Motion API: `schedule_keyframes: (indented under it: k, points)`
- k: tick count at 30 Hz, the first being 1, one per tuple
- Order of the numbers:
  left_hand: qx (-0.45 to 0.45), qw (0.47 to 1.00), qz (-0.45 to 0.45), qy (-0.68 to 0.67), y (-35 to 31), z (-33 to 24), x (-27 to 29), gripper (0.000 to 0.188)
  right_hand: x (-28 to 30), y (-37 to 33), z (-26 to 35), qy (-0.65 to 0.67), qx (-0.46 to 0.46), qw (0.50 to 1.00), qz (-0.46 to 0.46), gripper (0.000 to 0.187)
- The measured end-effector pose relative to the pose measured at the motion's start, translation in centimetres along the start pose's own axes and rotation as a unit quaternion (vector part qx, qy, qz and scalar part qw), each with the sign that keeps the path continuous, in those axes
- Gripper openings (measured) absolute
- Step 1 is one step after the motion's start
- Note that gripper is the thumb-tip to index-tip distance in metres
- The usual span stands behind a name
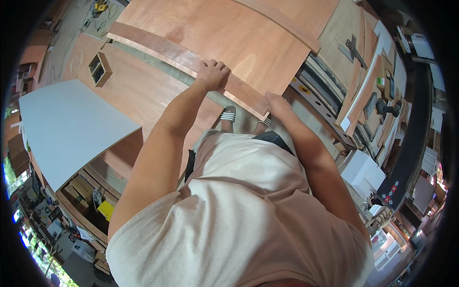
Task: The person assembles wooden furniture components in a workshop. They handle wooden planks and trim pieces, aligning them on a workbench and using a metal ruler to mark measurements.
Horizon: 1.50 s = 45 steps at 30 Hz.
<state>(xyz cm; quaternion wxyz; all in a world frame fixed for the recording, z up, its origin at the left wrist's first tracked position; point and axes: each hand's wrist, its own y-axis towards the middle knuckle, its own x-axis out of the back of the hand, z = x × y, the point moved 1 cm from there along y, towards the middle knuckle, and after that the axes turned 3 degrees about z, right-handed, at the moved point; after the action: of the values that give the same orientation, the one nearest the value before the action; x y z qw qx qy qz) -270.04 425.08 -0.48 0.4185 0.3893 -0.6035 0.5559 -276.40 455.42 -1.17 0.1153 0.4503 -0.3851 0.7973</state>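
A large reddish plywood panel [215, 28] lies flat in front of me. Along its near edge runs a long, narrow wooden strip [158, 47], slanting from the upper left down toward my feet. My left hand [213, 75] is closed over the strip right of its middle, knuckles up; its thumb is hidden. At the strip's right end, by the panel's near corner, my right hand [279, 104] has its fingers closed on the end, though their undersides cannot be seen. A second wooden strip [277, 24] lies across the panel's far side.
At left stand a white board [71, 126] and a small open wooden box [99, 70] on a lower plywood sheet [138, 91]. To the right are stacked boards [322, 76], a metal square [355, 50] and a black power tool [388, 108]. A yellow tool [100, 7] sits far left.
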Motion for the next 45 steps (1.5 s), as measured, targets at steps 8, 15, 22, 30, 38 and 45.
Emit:
schedule_keyframes:
  k: [8, 15, 22, 30, 38, 45]
  points:
    - [0.007, 0.999, -0.015, -0.033, -0.6, -0.2, 0.4, 0.081, -1.9, -0.9, -0.8, 0.075, -0.031, 0.996, -0.045, 0.050]
    - [0.015, 0.999, -0.001, -0.031, -1.7, -0.1, 1.2, 0.078, 0.8, -3.5, 4.1, 0.038, -0.045, 0.998, -0.025, 0.077]
    - [-0.004, 0.999, -0.013, -0.030, -0.8, -0.5, 0.6, 0.079, -0.7, -2.9, 3.8, 0.005, -0.087, 0.995, -0.039, 0.065]
    - [0.006, 0.999, -0.048, -0.024, -1.3, -0.1, -0.8, 0.083, -0.7, -2.7, 4.1, 0.007, -0.069, 0.997, -0.033, 0.059]
    - [0.000, 0.998, -0.046, -0.031, -1.2, -0.2, -0.6, 0.083, -0.8, -2.6, 4.1, -0.031, -0.085, 0.996, -0.013, 0.063]
    - [-0.002, 0.998, -0.061, -0.035, -1.0, 0.0, -1.3, 0.080, -1.2, -2.3, 3.8, -0.032, -0.088, 0.995, -0.019, 0.063]
